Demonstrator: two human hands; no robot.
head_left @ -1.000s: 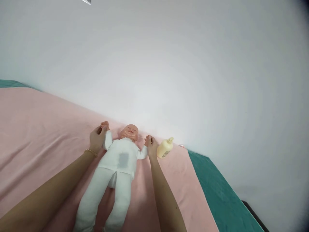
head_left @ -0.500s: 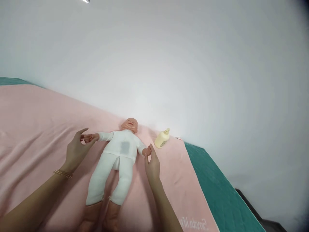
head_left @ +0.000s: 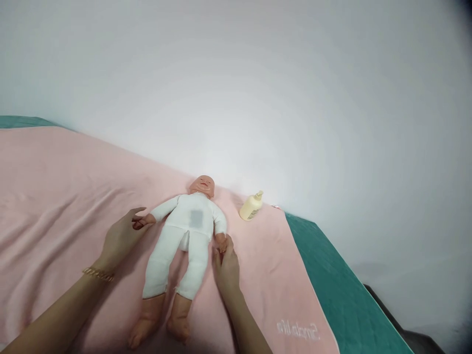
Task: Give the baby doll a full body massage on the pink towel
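A baby doll in a white cloth suit lies on its back on a pink blanket, its head toward the wall and its bare feet toward me. My left hand is closed on the doll's hand at the left of the view, thumb and fingers around it; a gold bracelet circles that wrist. On the other side, my right hand holds the doll's other hand between thumb and fingers, low beside its hip. Both doll arms slope down and away from the body.
A pale yellow pump bottle stands on the blanket to the right of the doll, near the white wall. Green bedding shows past the blanket's right edge. A dark object is at the lower right.
Both doll arms are lower, the right-side one drawn down and in toward the hip with my right hand. The view has shifted slightly, and the doll's feet now show.
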